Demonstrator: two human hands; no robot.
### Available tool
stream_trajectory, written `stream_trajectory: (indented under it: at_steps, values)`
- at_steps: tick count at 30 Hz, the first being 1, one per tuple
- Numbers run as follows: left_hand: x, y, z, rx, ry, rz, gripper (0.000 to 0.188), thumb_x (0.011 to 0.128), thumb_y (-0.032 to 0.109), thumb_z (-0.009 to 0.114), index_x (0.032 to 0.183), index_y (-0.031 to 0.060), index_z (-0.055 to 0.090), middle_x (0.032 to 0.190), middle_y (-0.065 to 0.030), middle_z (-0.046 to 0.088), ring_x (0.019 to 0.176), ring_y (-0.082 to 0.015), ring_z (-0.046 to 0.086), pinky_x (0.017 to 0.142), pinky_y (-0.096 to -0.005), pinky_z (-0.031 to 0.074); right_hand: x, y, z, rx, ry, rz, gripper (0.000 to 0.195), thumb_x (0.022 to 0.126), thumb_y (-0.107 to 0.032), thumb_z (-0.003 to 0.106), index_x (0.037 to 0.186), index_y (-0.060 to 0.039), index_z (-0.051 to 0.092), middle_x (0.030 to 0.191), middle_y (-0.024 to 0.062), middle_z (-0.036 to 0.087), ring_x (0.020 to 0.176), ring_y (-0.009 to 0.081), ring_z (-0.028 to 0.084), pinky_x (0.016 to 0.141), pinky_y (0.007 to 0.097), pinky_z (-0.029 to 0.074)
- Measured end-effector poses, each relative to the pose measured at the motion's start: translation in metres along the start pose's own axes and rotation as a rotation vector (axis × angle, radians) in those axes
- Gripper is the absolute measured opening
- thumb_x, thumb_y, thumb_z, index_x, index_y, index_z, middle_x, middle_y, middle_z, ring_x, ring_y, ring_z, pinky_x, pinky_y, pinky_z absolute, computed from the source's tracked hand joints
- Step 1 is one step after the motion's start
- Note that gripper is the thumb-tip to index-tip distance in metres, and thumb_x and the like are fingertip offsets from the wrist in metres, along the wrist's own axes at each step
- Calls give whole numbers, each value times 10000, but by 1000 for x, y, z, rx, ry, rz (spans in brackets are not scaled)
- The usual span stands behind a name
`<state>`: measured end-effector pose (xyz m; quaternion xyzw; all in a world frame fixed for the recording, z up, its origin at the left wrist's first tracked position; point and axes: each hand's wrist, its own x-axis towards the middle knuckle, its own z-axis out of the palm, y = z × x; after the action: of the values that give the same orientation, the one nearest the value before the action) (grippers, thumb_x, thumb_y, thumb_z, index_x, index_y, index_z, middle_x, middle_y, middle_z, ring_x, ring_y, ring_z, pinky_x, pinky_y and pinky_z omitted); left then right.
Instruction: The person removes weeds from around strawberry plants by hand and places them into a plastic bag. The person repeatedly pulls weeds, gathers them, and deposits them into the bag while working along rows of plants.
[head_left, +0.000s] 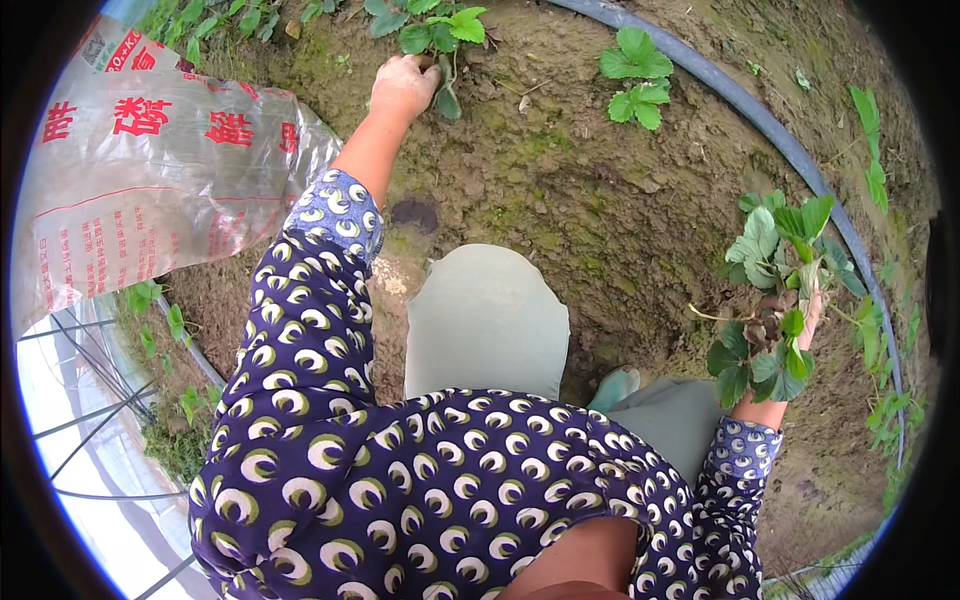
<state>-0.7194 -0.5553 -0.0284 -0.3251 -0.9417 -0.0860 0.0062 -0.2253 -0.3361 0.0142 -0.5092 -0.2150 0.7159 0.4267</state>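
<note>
At the top, my left hand (405, 86) reaches to the base of a leafy strawberry plant (441, 30) in the soil; its fingertips are bent at the stems beside a drooping leaf (447, 103). Whether they pinch a stem is hidden. On the right, my right hand (810, 319) is closed around a bunch of strawberry leaves and stems (761, 360), some green, some brown and dry. The leaves cover most of its fingers.
A clear plastic sack (180, 172) with red print lies at the upper left. A dark hose (765, 131) curves along the bed at the right. Another strawberry plant (637, 75) grows beside it. My knee (487, 322) is over bare soil, with a green shoe (616, 386) nearby.
</note>
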Motion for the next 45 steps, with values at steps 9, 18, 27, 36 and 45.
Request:
stream_trajectory:
  at_steps: [9,18,27,36,45]
  values:
    - [40,23,12,-629,-511,-366,399,764,292,606,912,-79,599,910,-169,619,833,-271,590,747,-407,460,22,-17,-69,214,-580,185,402,893,-342,409,1208,-100,469,1058,107,567,836,239,559,612,351,491]
    - [40,27,-17,217,-295,132,310,851,231,416,1049,67,589,1130,-149,544,1032,-304,519,882,-384,426,52,-5,-97,-89,-188,-44,429,896,-338,424,1233,-74,448,1134,100,549,947,228,567,754,339,496]
    - [20,44,14,-554,-235,-478,359,793,236,498,996,-49,580,1006,-211,593,926,-304,579,792,-368,449,63,-9,-118,-128,-123,-95,459,901,-346,433,1257,-56,430,1148,67,537,946,170,554,777,292,470]
    - [-22,102,-16,-769,-296,-22,284,813,270,587,981,43,617,918,-56,611,787,-172,582,645,-311,487,89,18,-93,-270,-59,-93,396,890,-319,482,1176,-46,501,1062,68,583,851,169,581,698,289,492]
    - [37,61,6,-126,39,146,407,798,326,540,1107,61,553,1043,-160,592,969,-305,555,842,-351,434,55,14,-51,-143,-70,-56,300,850,-253,557,1044,-24,547,959,83,613,816,168,597,671,281,508]
